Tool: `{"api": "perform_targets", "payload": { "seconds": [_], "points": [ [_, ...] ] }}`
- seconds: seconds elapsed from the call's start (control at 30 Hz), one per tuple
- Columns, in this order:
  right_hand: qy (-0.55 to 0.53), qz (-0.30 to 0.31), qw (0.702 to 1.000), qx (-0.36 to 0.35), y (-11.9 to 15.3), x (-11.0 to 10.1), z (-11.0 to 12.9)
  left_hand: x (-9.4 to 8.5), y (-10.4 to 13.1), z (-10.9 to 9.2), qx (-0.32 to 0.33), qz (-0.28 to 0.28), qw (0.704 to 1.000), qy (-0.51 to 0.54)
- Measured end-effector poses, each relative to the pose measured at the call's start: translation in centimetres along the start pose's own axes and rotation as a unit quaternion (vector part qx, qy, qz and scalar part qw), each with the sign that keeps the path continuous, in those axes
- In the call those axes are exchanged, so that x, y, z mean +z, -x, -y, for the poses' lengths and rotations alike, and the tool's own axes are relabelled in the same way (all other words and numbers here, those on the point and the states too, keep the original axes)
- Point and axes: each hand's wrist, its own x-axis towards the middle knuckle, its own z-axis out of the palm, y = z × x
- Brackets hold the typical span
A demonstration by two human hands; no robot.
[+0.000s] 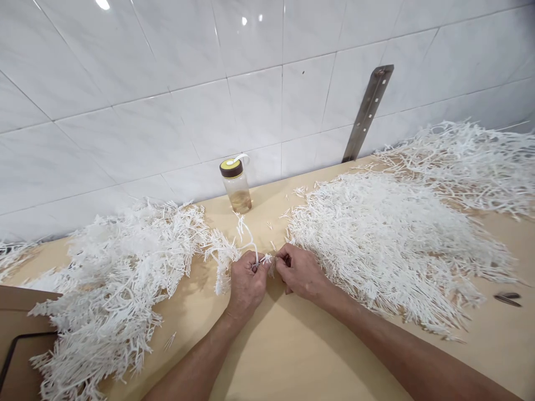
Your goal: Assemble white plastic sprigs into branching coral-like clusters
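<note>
Near the middle of the table, my left hand [247, 283] pinches a white plastic branch [253, 243] between thumb and fingers. Its thin stem bends up and away from the hand, with small forked tips at the far end. A tiny white sprig [266, 258] shows just past the left fingertips. My right hand [301, 272] is closed close by on the right, thumb and index finger pinched together by that sprig. What lies between the right fingertips is too small to make out. More white branched pieces [221, 253] lie just left of my left hand.
A large heap of white branched pieces [125, 267] covers the left side; another heap [388, 239] spreads over the right. Behind my hands stands a lidded bottle [239, 192] with brown liquid. A metal bracket [368, 114] leans on the tiled wall. Dark scissor-like handles [507, 299] lie far right.
</note>
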Motion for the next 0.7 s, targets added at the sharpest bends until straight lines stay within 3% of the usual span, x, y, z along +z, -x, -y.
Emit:
{"api": "perform_targets", "payload": {
  "seconds": [0.17, 0.53, 0.6, 0.7],
  "points": [
    [-0.002, -0.077, 0.997, 0.026, -0.7, -0.7, -0.7, -0.2, 0.1, -0.5, 0.000, 0.024, 0.999, 0.027],
    [0.085, -0.150, 0.979, -0.108, -0.6, -3.5, -0.4, -0.3, -0.4, -0.3, -0.043, 0.098, 0.991, 0.075],
    [0.057, -0.123, 0.987, -0.089, -0.5, -3.7, -0.2, -0.4, -0.4, -0.3, -0.053, 0.097, 0.989, 0.097],
    [-0.007, -0.011, 0.999, -0.045, 0.1, -4.0, 0.5, -0.4, -0.5, -0.1, -0.064, 0.087, 0.988, 0.115]
  ]
}}
